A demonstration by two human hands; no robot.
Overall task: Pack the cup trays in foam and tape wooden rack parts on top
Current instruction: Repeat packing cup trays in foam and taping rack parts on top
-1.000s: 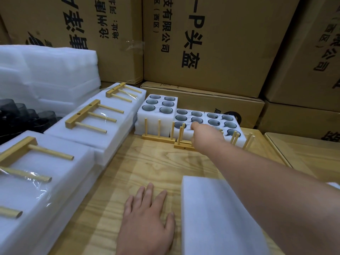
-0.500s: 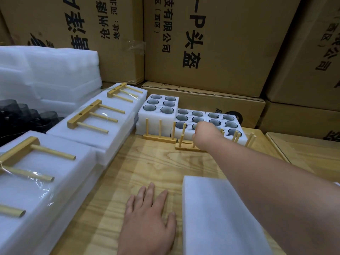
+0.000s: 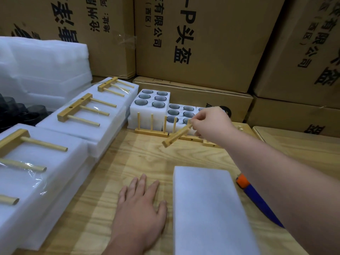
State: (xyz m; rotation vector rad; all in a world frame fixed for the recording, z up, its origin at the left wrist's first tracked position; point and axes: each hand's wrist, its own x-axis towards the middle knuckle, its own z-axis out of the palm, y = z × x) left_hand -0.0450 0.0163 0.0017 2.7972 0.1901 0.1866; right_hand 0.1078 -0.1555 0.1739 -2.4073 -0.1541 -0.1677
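Wooden rack part [image 3: 176, 136] is up in the air right now, pinched by its pegs in the right hand [image 3: 211, 124], base bar hanging down and tilted toward the table [image 3: 147, 159], just in front of the foam cup trays [image 3: 149, 107] at the back. Looks like a light, stiff little piece, so a fingertip pinch seems plenty, though I'd guess those thin dowels are the weak spot and the square bar is the safer place to take hold if it needs any force. Left hand [image 3: 141, 214] is flat on the wood, fingers spread, holding nothing, right beside the closed foam block [image 3: 211, 208]. That foam reads soft and dentable, so the rack should be laid on top gently, not pressed. More rack parts [image 3: 152, 128] stand upright against the trays, and the finished foam packs [image 3: 88, 115] on the left already have theirs taped down under clear film. Glass cups in the trays are probably fragile, worth reaching around
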